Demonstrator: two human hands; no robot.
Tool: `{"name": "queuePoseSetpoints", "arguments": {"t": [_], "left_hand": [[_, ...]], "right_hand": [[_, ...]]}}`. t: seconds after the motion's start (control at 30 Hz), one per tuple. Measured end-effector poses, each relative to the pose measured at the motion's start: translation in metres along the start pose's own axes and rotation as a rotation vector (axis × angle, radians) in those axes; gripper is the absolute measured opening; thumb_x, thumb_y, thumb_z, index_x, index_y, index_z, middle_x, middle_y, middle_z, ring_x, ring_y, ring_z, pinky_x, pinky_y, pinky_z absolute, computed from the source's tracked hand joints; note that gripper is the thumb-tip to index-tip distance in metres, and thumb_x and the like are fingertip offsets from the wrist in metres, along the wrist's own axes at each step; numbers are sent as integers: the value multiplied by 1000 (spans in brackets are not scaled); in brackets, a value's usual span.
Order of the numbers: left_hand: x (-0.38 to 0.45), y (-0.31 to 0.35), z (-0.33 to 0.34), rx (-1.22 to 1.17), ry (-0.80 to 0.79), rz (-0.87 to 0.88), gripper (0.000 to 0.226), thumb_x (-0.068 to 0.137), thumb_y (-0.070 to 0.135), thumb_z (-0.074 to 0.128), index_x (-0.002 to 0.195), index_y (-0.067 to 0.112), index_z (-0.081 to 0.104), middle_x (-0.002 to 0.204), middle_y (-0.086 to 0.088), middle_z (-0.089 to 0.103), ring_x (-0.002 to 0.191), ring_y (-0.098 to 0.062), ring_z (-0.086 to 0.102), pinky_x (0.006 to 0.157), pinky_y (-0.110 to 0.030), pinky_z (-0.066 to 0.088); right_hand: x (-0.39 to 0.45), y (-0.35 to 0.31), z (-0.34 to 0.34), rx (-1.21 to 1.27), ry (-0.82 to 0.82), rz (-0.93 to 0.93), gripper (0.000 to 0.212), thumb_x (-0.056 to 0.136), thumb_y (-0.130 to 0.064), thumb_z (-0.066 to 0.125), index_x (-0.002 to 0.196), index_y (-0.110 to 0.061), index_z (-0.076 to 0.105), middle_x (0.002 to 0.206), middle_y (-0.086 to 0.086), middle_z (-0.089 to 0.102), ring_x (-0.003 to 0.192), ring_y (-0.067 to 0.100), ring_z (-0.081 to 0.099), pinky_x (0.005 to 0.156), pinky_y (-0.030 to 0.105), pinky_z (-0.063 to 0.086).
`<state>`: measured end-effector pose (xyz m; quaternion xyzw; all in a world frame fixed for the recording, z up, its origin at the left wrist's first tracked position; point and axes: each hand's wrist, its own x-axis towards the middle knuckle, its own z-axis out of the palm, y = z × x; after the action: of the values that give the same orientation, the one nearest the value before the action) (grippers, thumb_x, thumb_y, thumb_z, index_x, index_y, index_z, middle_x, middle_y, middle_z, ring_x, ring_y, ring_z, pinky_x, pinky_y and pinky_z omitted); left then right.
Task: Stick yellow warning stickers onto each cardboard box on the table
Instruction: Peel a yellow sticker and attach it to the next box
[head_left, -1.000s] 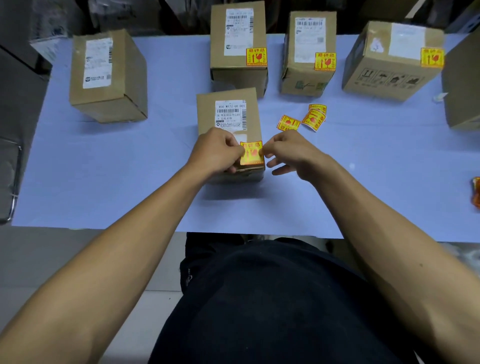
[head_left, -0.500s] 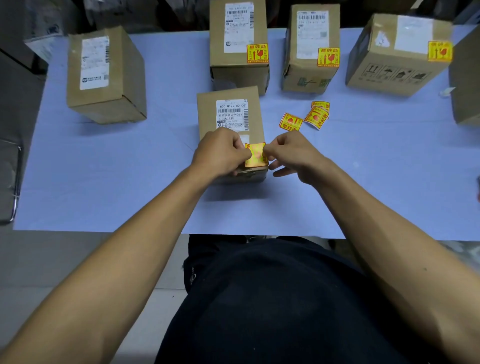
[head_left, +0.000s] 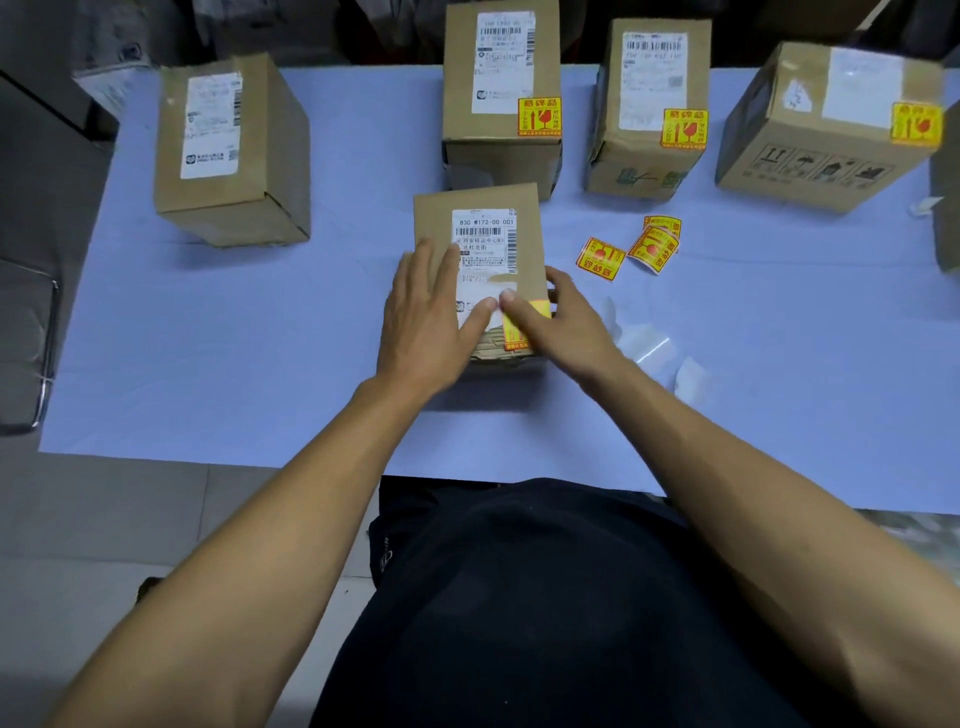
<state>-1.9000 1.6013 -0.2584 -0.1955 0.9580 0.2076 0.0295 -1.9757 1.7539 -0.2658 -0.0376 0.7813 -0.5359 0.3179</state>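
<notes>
Yellow sticker (head_left: 525, 323) going down on the near box (head_left: 480, 234), both flat hands, left hand (head_left: 431, 317) and right hand (head_left: 563, 325), pressing; three rear boxes (head_left: 501, 78) stickered, left box (head_left: 234, 150) still bare, spare stickers (head_left: 602, 257) on the surface (head_left: 260, 338)

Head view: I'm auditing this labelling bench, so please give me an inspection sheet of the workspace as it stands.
Surface: table under a pale blue cover.
Job's things: near box getting a yellow warning sticker at its near right corner; three back boxes already stickered; far-left box shows no sticker.
Clutter: loose stickers; peeled backing pieces.
Hands: left hand flat on the near box; right hand presses the sticker down.
Cables: nothing seen.
Surroundings: part of another box at the right edge; metal frame left of the table; dark background, unclear.
</notes>
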Motion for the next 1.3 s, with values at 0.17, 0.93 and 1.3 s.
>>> {"name": "queuePoseSetpoints", "arguments": {"t": [0.17, 0.93, 1.3], "left_hand": [[-1, -7, 12, -116, 8, 4, 70, 101, 47, 44, 157, 15, 17, 167, -8, 3, 152, -28, 11, 119, -38, 19], [26, -55, -29, -941, -70, -509, 50, 71, 53, 66, 118, 38, 60, 111, 14, 73, 101, -9, 70, 96, -43, 55], [128, -120, -113, -1074, 46, -356, 36, 88, 28, 66, 123, 28, 57, 113, 6, 72, 102, -10, 70, 91, -31, 56]], "right_hand": [[-12, 14, -4, 32, -156, -141, 54, 84, -30, 78, 130, -36, 50, 118, -19, 70, 106, 3, 67, 86, 17, 52], [35, -24, 55, 29, -95, 138, 91, 82, -72, 46, 156, -22, 25, 150, -3, 50, 131, 19, 53, 111, 43, 42], [116, -136, 119, 102, 9, -6, 69, 91, -55, 51, 151, -25, 37, 137, -5, 62, 121, 15, 61, 108, 42, 45]]}}
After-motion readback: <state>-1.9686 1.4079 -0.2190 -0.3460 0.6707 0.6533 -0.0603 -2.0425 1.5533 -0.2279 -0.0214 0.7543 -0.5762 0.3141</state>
